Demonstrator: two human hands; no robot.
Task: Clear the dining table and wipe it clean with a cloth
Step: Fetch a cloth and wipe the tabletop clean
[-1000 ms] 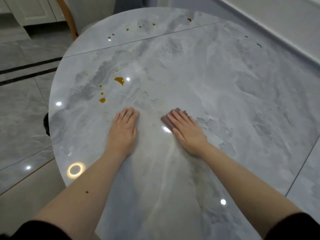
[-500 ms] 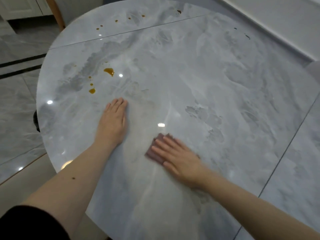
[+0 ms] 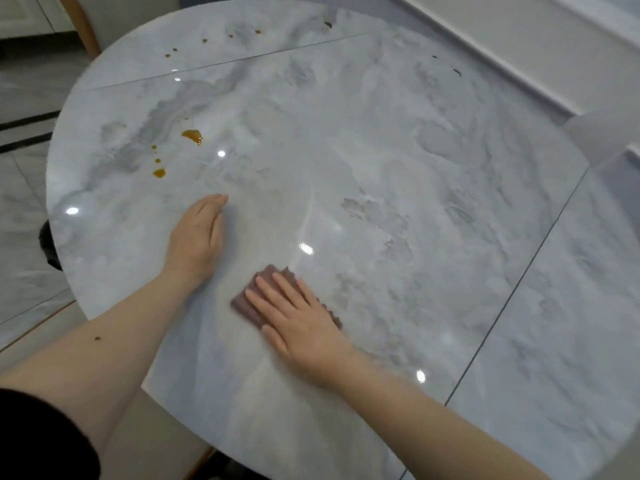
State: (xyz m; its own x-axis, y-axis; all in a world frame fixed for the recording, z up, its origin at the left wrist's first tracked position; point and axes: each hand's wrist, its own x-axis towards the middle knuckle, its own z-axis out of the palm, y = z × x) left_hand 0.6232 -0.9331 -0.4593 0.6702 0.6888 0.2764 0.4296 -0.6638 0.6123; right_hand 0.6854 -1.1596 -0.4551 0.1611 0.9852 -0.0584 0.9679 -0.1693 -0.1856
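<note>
Two hands: both flat on the table (image 3: 433, 174), nothing curled or pinched.
Right hand (image 3: 304, 323): straight fingers pressing the cloth (image 3: 247, 304) down, cloth peeking out past the fingertips.
Left hand (image 3: 199, 233): just bracing, beside and a bit beyond the cloth.
Spills (image 3: 192, 136): amber drops well past the left fingertips, more specks at the far rim, not yet wiped.
Tip: I'd keep the palm flat, overlap strokes, push out toward those drops.
Containers: none I can see.
</note>
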